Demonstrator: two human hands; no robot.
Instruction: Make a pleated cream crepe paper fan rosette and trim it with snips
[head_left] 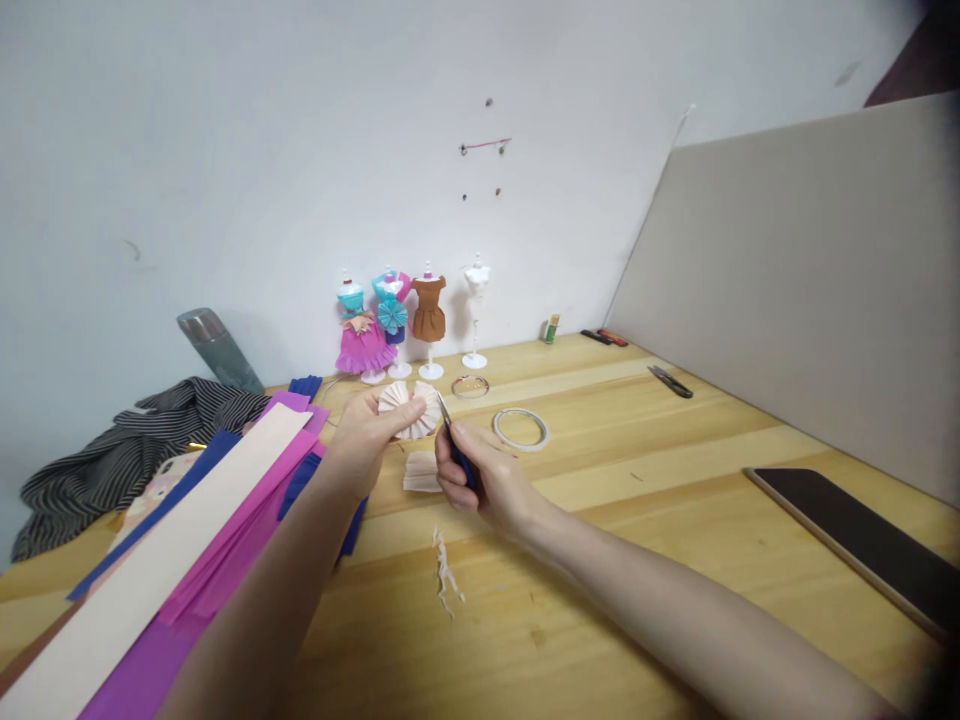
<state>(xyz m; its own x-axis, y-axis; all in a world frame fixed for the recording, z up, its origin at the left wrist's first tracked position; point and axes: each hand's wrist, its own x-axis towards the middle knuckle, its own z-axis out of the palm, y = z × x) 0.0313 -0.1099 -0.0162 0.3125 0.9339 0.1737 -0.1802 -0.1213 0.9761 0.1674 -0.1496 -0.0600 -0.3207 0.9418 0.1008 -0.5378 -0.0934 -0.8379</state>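
A cream pleated paper rosette (413,422) is pinched between the thumb and fingers of my left hand (367,430). Scissors (445,411) with a dark blue handle are gripped in my right hand (480,470), their blades pointing up at the rosette's right edge. Whether the blades touch the paper I cannot tell. Below the hands lies a cream pleated paper piece (421,472), partly covered by my right fingers. Thin cream paper scraps (445,572) are scattered nearer to me on the wooden table (615,540).
Small dress forms (430,315), some in paper dresses, stand by the wall. Tape rolls (521,430) lie beyond my right hand. Coloured paper sheets (187,520), striped cloth (142,440) and a bottle (217,348) are left; thread snips (670,381) and a phone (855,535) are right.
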